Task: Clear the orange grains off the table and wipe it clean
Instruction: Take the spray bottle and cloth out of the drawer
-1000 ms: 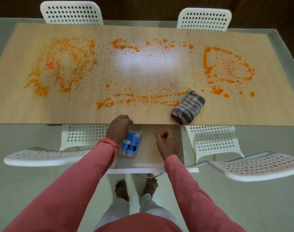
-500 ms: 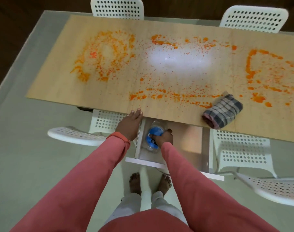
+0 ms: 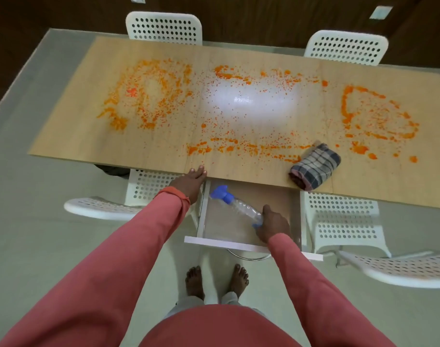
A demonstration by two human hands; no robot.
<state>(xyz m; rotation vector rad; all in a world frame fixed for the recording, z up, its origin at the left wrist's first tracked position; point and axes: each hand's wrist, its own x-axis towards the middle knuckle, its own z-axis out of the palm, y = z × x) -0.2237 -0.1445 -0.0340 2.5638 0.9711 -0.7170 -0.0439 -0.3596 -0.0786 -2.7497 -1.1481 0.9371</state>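
While the drawer [image 3: 246, 242] under the near edge of the table [image 3: 63, 146] stands pulled out, a clear spray bottle [image 3: 239, 207] with a blue nozzle is gripped at its base end by the right hand [image 3: 272, 226], whose fingers are curled round it. The bottle is held tilted over the drawer, its nozzle pointed toward 10 o'clock. The left hand [image 3: 188, 182] is laid flat against the table's near edge at 11 o'clock from the drawer, fingers straight and nothing held.

Orange grains [image 3: 148, 96] are spread across most of the tabletop: a ring-shaped patch at 10 o'clock from the table's centre, a loose band around the bright glare in the middle, and a curved outline at 3 o'clock. A folded checked cloth [image 3: 315, 169] is seen on the table near its front edge, at 1 o'clock from the drawer, just beside the band of grains.

White perforated chairs [image 3: 163, 27] are placed at the far and near sides of the table. Bare feet [image 3: 216, 281] are visible on the pale floor below the drawer.
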